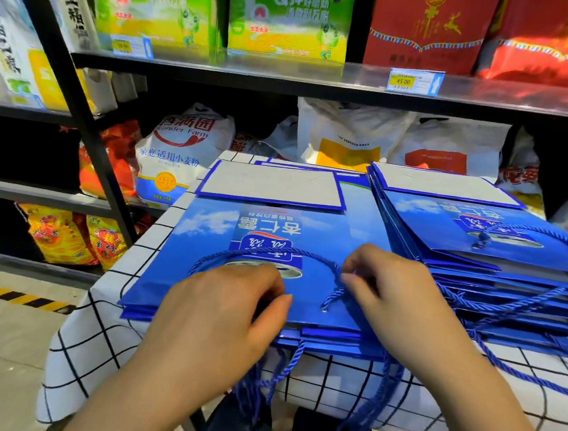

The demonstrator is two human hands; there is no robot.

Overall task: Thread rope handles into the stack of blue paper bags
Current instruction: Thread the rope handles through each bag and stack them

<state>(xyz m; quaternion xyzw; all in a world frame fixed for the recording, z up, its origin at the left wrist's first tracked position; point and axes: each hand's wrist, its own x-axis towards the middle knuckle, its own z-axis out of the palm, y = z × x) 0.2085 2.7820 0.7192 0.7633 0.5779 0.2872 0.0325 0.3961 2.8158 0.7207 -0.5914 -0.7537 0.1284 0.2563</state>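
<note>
A stack of flat, glossy blue paper bags [226, 244] lies on a table draped in a white cloth with a thin black grid [103, 330], the topmost bag printed with clouds, a can and upside-down lettering, its grey rectangular base panel folded up at the far end. A twisted blue rope handle [266, 253] arcs across this top bag, its cord tightly plied and slightly shiny; its right end runs down to a small punched hole [324, 308] near the bag's near edge. The left hand [220, 315] rests on the near edge of the stack, fingers curled down onto the paper with the thumb tucked toward them, a narrow grip; whether it pinches the rope's left end cannot be told. The right hand [392, 292] has its fingertips drawn close together on the rope just above the hole, pinching the cord. More loose blue cords [262, 383] hang in a tangle off the near edge of the table between the arms. To the right, a second, fanned pile of bags [494, 245] already carries rope loops that trail over its near edges. Behind the table, dark metal shelves [320, 78] hold soft white flour sacks [182, 153], green cartons [288, 18] and red boxes [426, 29], with a yellow price tag [403, 81] on the shelf lip.
</note>
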